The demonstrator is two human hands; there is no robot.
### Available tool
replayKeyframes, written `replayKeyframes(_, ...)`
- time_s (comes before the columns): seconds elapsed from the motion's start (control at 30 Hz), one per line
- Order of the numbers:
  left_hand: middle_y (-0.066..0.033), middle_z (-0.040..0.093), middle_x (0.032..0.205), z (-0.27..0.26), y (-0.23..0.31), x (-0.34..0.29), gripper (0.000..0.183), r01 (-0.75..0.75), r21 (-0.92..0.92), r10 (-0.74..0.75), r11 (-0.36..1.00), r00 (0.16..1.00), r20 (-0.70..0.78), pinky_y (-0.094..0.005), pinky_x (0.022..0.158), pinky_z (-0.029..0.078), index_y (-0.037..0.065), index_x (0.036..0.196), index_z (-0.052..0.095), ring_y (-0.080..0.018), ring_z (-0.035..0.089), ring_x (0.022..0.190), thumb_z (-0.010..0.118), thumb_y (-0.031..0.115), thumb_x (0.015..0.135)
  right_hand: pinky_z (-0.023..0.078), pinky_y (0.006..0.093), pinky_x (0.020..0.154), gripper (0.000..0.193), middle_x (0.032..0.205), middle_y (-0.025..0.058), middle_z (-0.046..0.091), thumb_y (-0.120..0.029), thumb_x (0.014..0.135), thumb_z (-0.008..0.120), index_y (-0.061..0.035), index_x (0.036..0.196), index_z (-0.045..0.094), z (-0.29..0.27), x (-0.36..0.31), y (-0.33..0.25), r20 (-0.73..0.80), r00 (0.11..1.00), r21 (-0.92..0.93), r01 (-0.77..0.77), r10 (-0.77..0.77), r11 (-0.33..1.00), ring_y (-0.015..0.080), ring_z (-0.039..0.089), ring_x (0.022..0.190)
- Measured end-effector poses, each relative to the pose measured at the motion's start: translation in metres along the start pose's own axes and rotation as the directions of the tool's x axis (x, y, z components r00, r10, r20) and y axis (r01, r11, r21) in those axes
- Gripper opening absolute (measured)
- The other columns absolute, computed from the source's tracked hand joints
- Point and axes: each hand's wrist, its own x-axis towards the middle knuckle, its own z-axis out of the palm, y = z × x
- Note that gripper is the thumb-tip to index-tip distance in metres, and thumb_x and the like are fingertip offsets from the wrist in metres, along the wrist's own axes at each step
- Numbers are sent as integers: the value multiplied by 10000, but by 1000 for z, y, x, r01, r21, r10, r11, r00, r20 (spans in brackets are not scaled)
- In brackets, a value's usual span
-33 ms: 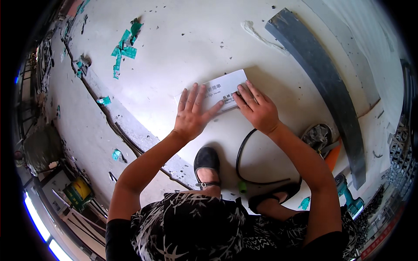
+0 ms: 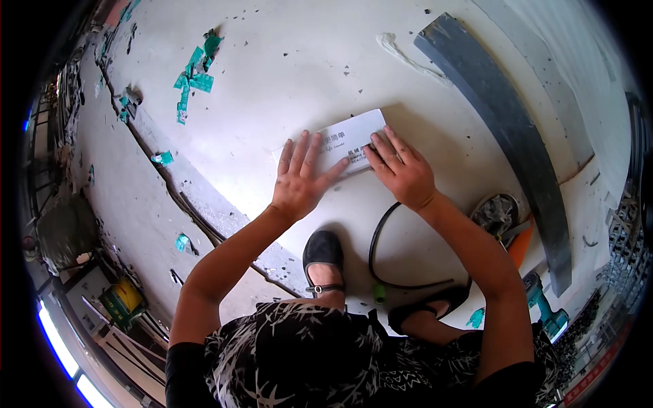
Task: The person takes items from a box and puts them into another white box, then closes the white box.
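A white cardboard box (image 2: 364, 126) with dark printing lies flat on the pale floor in front of me, slightly tilted. On its left part rests my left hand (image 2: 296, 182), open, with fingers spread and the thumb reaching along the near edge. My right hand (image 2: 408, 175) lies over the box's right end, fingers apart and palm down, also open. Both hands touch the box from above without gripping it. The box's left end is partly hidden under my left hand.
Right of the box lies a long dark grey strip (image 2: 503, 109), with white string (image 2: 405, 58) near it. A black hose (image 2: 373, 245) and green cap (image 2: 379, 294) lie by my feet. A teal power drill (image 2: 543, 302) sits lower right; teal tape scraps (image 2: 197, 80) lie upper left.
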Motion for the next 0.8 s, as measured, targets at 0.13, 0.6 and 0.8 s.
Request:
replayKeyframes(0.13,-228,290,1490,-9,-5,9,693,-1,-77,2,997,1000,21,-532,1120,234,382,1399,442,-413,318,1363,740,290,780,515,369,893,283,1205,86,625,-180,831,639,-93,1099,669,-4,8,3,38,997,64,-64,62,996,307,565,1168)
replayKeyframes(0.6,-246,305,1451,-9,-11,19,749,34,-67,-29,997,997,78,-545,1042,316,287,1386,466,-417,385,1260,775,306,704,372,371,1090,339,1313,70,577,-161,905,528,-78,1224,607,16,21,-14,33,998,14,49,-50,999,208,521,1248)
replayKeyframes(0.8,-244,235,1510,-17,-12,19,882,26,-131,-11,991,993,117,-549,1063,281,203,1464,360,-416,330,1326,777,374,707,378,363,1093,329,1316,79,576,-150,933,476,-72,1225,604,17,21,-15,2,997,4,81,-81,997,214,531,1240)
